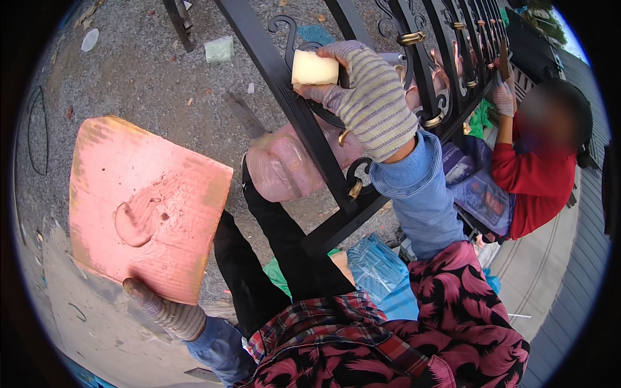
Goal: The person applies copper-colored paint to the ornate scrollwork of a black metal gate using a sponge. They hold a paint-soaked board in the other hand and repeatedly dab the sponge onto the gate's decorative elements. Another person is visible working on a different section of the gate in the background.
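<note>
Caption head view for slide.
Left hand holds a pink-smeared board; right hand holds a cream sponge at a black railing.

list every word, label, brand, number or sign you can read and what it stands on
Shiny purple plastic covering on the person in red: printed marks, too blurred to read.
Pink-smeared cardboard sheet, cream foam block, black metal railing: no lettering visible.
Nothing legible elsewhere.
</note>
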Action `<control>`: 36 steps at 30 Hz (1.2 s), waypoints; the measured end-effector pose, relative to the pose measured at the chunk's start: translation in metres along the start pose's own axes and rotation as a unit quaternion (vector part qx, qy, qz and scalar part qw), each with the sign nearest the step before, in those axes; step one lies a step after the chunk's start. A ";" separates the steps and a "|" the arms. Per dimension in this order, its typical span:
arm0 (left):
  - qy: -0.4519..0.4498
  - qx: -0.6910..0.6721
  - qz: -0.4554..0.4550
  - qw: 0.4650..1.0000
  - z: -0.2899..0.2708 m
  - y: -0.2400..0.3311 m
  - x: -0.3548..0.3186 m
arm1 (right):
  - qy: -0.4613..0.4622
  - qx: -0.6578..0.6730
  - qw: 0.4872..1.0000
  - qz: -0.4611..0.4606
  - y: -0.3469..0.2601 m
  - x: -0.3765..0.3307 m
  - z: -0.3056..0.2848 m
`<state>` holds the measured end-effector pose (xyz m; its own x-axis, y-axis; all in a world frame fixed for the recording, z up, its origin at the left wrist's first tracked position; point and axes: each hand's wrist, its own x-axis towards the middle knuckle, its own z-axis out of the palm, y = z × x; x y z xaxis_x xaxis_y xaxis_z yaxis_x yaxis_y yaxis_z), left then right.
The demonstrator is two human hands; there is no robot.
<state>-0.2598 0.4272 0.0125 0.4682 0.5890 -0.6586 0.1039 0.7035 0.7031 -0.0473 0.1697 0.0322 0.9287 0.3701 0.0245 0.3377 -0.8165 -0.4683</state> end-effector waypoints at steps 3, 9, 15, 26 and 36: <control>0.000 -0.009 0.007 1.000 0.003 -0.001 -0.001 | 0.003 0.005 0.999 0.039 0.005 0.005 0.003; -0.001 0.020 0.012 1.000 -0.001 -0.001 0.002 | 0.011 -0.004 1.000 -0.014 0.002 0.000 0.003; 0.011 0.021 0.027 0.999 0.003 -0.001 0.000 | 0.034 0.034 0.999 0.024 0.006 0.000 -0.006; 0.000 0.076 0.041 0.996 0.004 0.002 -0.002 | 0.030 0.060 0.997 0.037 0.011 -0.008 -0.020; -0.007 0.050 0.038 0.998 0.011 0.001 -0.010 | 0.005 0.044 0.998 0.049 0.010 -0.004 -0.020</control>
<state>-0.2546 0.4175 0.0227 0.4904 0.6335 -0.5985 0.1538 0.6131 0.7749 -0.0447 0.1514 0.0447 0.9584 0.2849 -0.0164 0.2305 -0.8067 -0.5442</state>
